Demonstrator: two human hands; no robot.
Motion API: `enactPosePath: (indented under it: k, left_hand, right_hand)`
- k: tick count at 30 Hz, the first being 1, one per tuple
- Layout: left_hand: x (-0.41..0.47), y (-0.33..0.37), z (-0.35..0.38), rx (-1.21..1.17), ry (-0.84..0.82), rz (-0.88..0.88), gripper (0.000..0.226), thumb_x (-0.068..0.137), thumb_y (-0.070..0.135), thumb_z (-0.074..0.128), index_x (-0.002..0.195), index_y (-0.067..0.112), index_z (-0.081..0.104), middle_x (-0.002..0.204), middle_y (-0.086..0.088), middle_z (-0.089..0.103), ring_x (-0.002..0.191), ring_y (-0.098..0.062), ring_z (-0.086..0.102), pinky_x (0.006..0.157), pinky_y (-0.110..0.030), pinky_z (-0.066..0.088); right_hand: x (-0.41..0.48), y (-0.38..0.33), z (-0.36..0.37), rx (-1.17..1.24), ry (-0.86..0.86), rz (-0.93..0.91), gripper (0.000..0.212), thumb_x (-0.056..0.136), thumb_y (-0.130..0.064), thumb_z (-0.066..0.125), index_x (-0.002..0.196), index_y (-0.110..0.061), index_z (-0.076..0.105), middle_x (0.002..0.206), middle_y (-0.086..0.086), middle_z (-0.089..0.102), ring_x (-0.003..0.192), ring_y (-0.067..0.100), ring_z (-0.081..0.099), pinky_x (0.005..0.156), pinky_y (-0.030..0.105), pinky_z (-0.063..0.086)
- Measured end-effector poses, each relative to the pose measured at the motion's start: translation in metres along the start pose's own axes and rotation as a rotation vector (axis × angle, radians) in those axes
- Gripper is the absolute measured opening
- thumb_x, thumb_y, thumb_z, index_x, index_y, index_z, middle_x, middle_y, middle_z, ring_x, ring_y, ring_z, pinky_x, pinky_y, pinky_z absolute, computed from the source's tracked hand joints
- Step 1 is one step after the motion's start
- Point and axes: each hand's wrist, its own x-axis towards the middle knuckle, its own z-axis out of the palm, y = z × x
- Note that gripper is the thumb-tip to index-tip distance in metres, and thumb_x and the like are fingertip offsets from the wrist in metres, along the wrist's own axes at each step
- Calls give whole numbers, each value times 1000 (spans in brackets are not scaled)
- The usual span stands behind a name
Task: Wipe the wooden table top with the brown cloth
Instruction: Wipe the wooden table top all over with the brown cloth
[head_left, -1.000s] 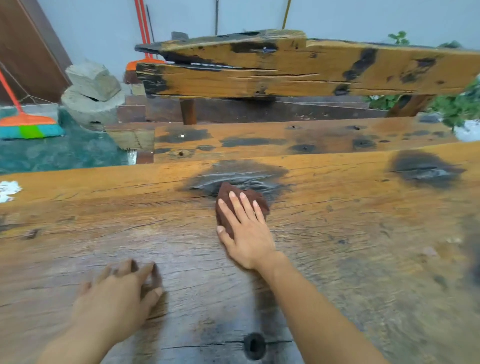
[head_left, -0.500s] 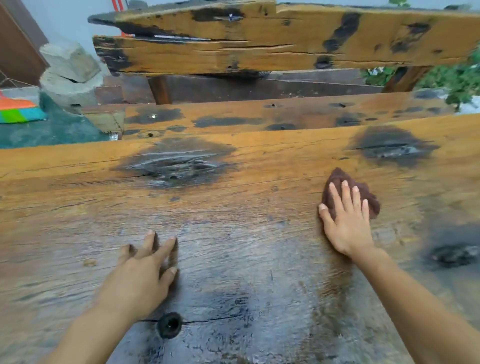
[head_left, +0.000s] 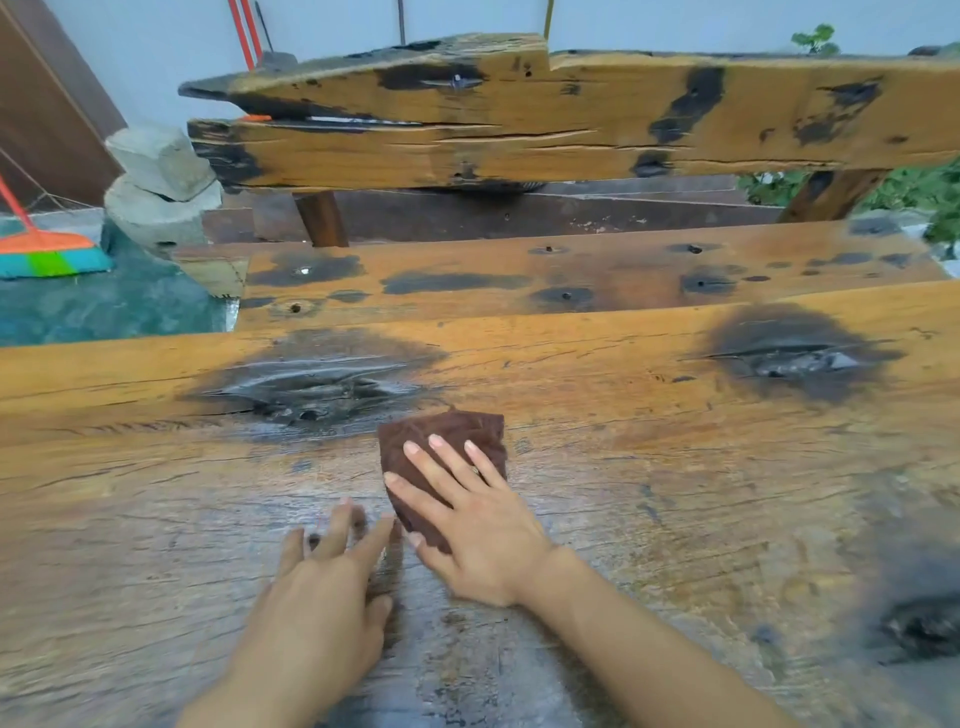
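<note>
Head view: swept back leftward since half a second ago, brown cloth now mid wooden table top, pressed under flat, spread right hand; left hand open, empty, just beside. Judged mid-wipe, return stroke.

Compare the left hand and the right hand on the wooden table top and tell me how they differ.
The right hand presses on the brown cloth; the left hand lies on bare wood of the table top and holds nothing. The right hand reaches farther from the person than the left hand, whose fingertips end beside the cloth's near corner. Both lie palm down with straight, spread fingers.
</note>
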Motion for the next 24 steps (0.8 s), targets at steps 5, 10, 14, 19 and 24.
enactPosePath:
  k: [5,10,14,19,24]
  left_hand:
    - [31,40,-16,-66,-72,-39,114,65,61,77,147,55,-3,161,10,-16,145,-45,3,111,-58,31]
    - [37,37,-7,-62,-115,-102,122,66,56,81,143,59,-14,158,18,-24,145,-48,-8,108,-57,34]
    - [41,40,-4,-37,-127,-119,124,65,58,80,140,61,-19,158,18,-25,143,-49,-11,114,-58,27]
    - [45,39,-3,-19,-155,-138,124,65,59,79,139,61,-21,157,16,-27,143,-48,-7,112,-63,26]
    - [47,35,-2,41,-126,-103,127,56,69,75,136,62,-24,159,12,-25,145,-42,15,113,-60,27]
  right_hand:
    - [22,82,-21,29,34,194,65,104,-61,14,165,-40,2,173,-5,-14,156,17,-24,127,46,-14]
    - [-46,244,-52,70,132,718,64,106,-58,25,165,-39,9,174,-3,-8,159,19,-11,127,46,-8]
    - [-85,296,-57,109,127,1019,67,105,-60,24,166,-35,9,174,1,-8,160,23,-9,128,50,-5]
    - [-11,240,-51,105,182,1004,70,105,-56,23,167,-26,5,174,7,-10,159,29,-13,127,52,-9]
    - [103,116,-46,64,130,575,72,104,-57,16,166,-26,-4,172,10,-16,157,30,-22,126,53,-14]
